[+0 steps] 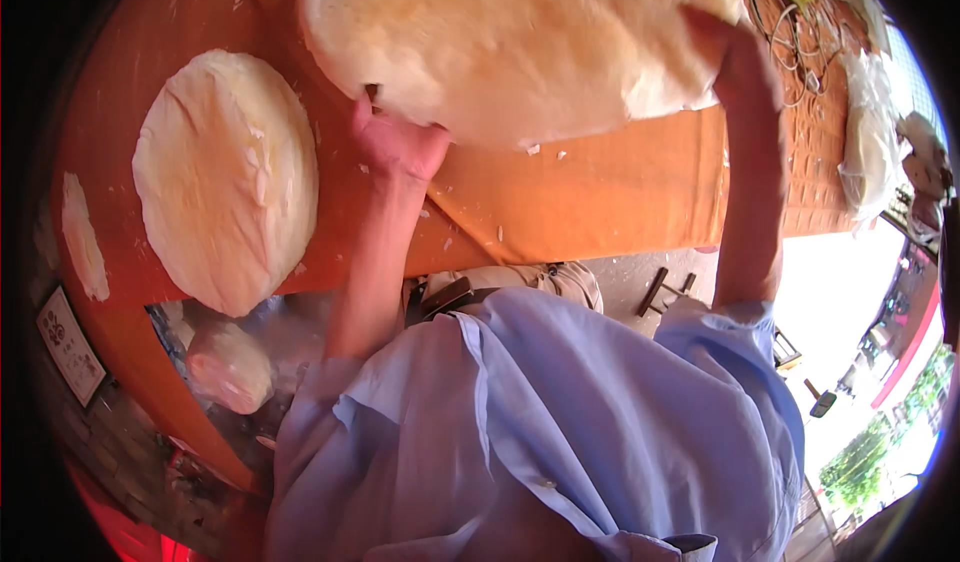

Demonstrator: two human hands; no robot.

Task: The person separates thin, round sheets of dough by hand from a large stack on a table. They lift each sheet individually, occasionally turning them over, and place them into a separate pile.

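Both arms reach forward from rolled light-blue sleeves, bare from the elbow on. The left hand sits with its palm turned up and its fingers curled under a load — its wrist bent back. The right hand is raised higher and farther out, fingers pressed flat against the side — the forearm nearly straight.

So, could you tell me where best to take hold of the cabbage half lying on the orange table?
Probably by the rounded rim of the cabbage half, one hand on each opposite side. Its flat cut face points up and offers no hold, while the curved edges stand free of the orange table.
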